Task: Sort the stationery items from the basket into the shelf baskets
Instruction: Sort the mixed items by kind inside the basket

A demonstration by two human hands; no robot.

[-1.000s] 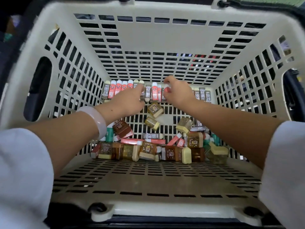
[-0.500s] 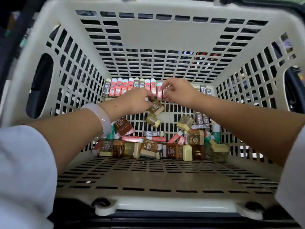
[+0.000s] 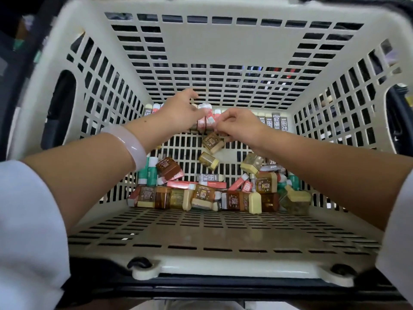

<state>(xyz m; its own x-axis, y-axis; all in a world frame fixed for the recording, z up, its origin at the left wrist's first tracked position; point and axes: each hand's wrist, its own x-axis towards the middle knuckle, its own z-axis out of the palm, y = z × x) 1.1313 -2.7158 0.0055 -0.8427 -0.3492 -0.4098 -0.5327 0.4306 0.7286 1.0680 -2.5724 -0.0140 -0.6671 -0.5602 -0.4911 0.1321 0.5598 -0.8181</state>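
A cream slatted basket [image 3: 223, 41] fills the view. Along its far wall stands a row of small erasers, grey 2B ones [image 3: 277, 121] at the right end. My left hand [image 3: 178, 110] and my right hand [image 3: 239, 127] meet at the middle of that row. Between them they grip a bunch of pink erasers [image 3: 206, 118], the left from one side, the right pinching the other. The left hand hides part of the row. An amber sharpener [image 3: 212, 142] lies just below the hands.
A heap of brown and amber sharpeners [image 3: 201, 198], pink erasers and green erasers [image 3: 152, 173] lies against the near wall of the basket. Another amber sharpener [image 3: 209, 159] lies alone on the slatted floor. The basket's handle holes open at both sides.
Both hands have drawn together on the pink erasers in the far row and raised them a little. The left hand has moved up and to the right.
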